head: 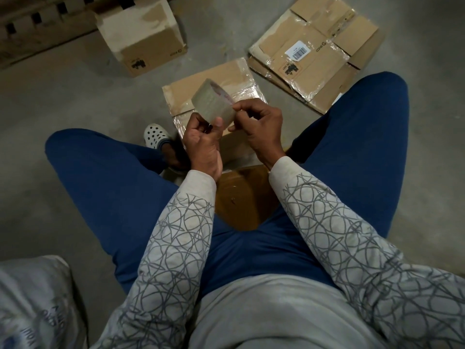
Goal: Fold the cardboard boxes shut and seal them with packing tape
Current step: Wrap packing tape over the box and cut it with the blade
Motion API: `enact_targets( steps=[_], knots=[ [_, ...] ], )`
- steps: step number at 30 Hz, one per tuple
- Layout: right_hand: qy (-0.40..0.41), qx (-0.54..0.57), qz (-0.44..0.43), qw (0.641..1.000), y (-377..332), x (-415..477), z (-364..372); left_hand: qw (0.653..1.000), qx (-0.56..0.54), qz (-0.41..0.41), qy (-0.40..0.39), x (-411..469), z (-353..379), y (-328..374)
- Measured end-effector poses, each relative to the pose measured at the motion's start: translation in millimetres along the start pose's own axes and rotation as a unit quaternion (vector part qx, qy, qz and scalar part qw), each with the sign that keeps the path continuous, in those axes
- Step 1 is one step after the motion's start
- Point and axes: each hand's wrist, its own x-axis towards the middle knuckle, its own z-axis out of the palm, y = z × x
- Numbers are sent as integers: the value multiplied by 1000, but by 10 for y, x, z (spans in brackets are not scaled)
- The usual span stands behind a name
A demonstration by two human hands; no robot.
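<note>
Cardboard first: a standing box (141,34) sits far left on the floor (50,102). The left hand (203,142) grips the tape roll (212,103) above a flattened box (216,79). The right hand (259,124) pinches at the roll's loose end. Picked at a slant, the thin film could split or re-stick. More flat boxes (314,54) lie to the right.

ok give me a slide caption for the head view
Left hand holds a tape roll while the right hand pinches at its edge, above a box.
</note>
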Motion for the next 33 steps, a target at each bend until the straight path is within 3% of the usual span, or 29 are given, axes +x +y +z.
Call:
enact_targets(
  steps=[7, 19, 33],
  knots=[
    [-47, -57, -19, 997, 17, -14, -5, 1000, -24, -19, 6, 53, -1, 45],
    [-2, -117, -65, 991, -58, -38, -1, 1000, 2, -8, 2, 63, -9, -9],
    [-11, -72, -59, 996, -37, -26, -27, 999, 30, 14, 4, 81, -33, 12]
  ],
)
